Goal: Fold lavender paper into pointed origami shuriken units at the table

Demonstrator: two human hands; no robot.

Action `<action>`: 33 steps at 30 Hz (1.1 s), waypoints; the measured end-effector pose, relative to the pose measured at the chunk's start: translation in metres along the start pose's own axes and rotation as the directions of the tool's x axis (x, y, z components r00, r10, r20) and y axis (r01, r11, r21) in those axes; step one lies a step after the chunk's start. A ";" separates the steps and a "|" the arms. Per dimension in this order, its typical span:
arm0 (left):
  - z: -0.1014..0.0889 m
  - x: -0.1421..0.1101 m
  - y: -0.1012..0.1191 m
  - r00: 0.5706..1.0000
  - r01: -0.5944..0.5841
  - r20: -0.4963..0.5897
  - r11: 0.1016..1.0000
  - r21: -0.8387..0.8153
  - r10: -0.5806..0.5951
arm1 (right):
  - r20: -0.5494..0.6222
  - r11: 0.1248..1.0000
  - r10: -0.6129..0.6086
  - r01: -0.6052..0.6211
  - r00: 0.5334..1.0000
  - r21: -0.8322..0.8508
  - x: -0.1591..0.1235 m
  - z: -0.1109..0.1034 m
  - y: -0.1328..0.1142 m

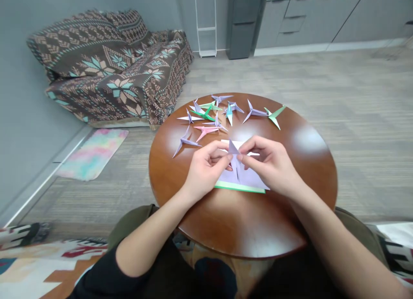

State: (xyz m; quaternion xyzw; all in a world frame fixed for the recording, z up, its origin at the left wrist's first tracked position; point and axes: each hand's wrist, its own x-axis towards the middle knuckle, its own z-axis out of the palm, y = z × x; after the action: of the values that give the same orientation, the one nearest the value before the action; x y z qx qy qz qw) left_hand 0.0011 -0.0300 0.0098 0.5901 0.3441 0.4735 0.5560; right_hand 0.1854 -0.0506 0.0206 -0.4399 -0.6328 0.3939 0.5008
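Between my two hands is a piece of folded purple origami paper (233, 149), its pointed tip standing up. My left hand (208, 163) pinches its left side between thumb and fingers. On the other side, the thumb and fingers of my right hand (269, 161) close on its right edge. Beneath them lies a stack of square paper sheets (251, 180), purple on top, with a green edge showing at the front. My fingers cover part of the folded piece.
Several folded paper cranes in purple, green and pink, among them a pink crane (206, 130), lie toward the back left of the round wooden table (290, 217). Beyond stand a sofa (129, 75) under a patterned cover and grey cabinets (306, 21). A pastel mat (93, 155) lies on the floor.
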 end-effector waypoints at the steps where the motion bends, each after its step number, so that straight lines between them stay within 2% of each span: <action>1: 0.000 0.001 0.001 1.000 0.002 0.000 1.000 -0.006 -0.002 | 0.007 1.000 0.008 -0.008 1.000 0.023 0.000 0.000 -0.001; 6: -0.001 0.002 0.002 1.000 -0.001 0.019 0.998 -0.070 0.003 | 0.000 0.990 0.013 -0.013 1.000 0.140 0.001 0.000 -0.003; 11: -0.007 0.003 -0.005 0.993 0.044 0.115 0.985 -0.164 -0.025 | -0.020 0.993 0.015 -0.012 1.000 0.116 0.001 0.001 -0.004; 17: -0.006 0.006 -0.010 0.991 0.122 0.076 0.980 -0.154 -0.111 | 0.010 1.000 -0.005 0.005 1.000 0.018 -0.001 0.003 -0.002; 25: -0.005 0.007 -0.007 0.998 0.018 -0.050 0.993 -0.118 -0.024 | 0.019 0.997 0.068 -0.067 0.997 -0.040 -0.002 0.006 0.005; 29: -0.006 0.006 -0.007 1.000 -0.004 -0.022 0.993 -0.114 0.002 | -0.040 0.997 0.044 -0.046 0.998 -0.058 -0.001 0.007 0.008; 33: -0.007 0.007 -0.006 0.999 -0.026 0.021 0.994 -0.104 0.029 | -0.082 0.999 0.043 -0.044 0.996 -0.005 0.000 0.005 0.004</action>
State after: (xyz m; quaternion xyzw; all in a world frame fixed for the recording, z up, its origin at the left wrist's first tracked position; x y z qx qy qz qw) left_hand -0.0030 -0.0204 0.0046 0.5705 0.3046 0.4916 0.5831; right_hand 0.1811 -0.0497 0.0157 -0.4711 -0.6032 0.3842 0.5163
